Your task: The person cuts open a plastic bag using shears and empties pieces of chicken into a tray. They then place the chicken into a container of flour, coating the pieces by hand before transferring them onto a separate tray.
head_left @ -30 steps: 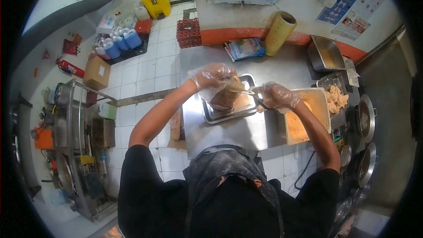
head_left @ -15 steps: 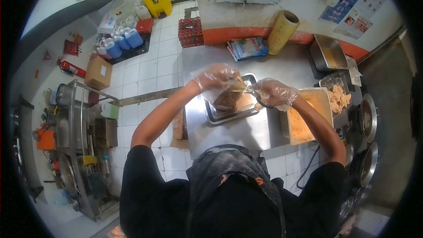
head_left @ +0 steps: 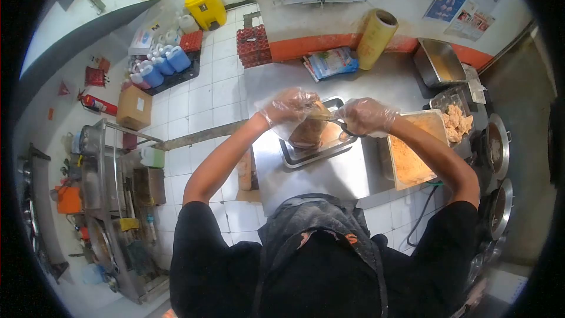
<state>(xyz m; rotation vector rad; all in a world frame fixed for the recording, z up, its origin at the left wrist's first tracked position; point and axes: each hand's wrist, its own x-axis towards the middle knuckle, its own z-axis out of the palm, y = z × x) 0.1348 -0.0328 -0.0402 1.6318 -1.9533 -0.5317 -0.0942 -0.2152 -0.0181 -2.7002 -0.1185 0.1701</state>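
Observation:
My left hand (head_left: 288, 108), in a clear plastic glove, is closed around a golden-brown piece of fried chicken (head_left: 319, 111) above a metal tray (head_left: 297, 162). In my gloved right hand (head_left: 368, 115) is a pair of scissors (head_left: 340, 123), its fingers wrapped round the dark handles. The blades point left and overlap the chicken in this view. Below my left hand, a larger brown piece (head_left: 307, 132) sits in the tray, partly hidden by the glove.
A tub of orange-brown breading (head_left: 412, 165) stands right of the tray, with breaded chicken (head_left: 456, 122) beyond it. At the back are a plastic wrap roll (head_left: 375, 41), packets (head_left: 332, 63) and a deep steel pan (head_left: 436, 62). Round pans (head_left: 497, 147) line the right side.
The camera view has shifted slightly. My right hand has tilted a little with the scissors, whose blades still meet the chicken in view. My left hand keeps its hold.

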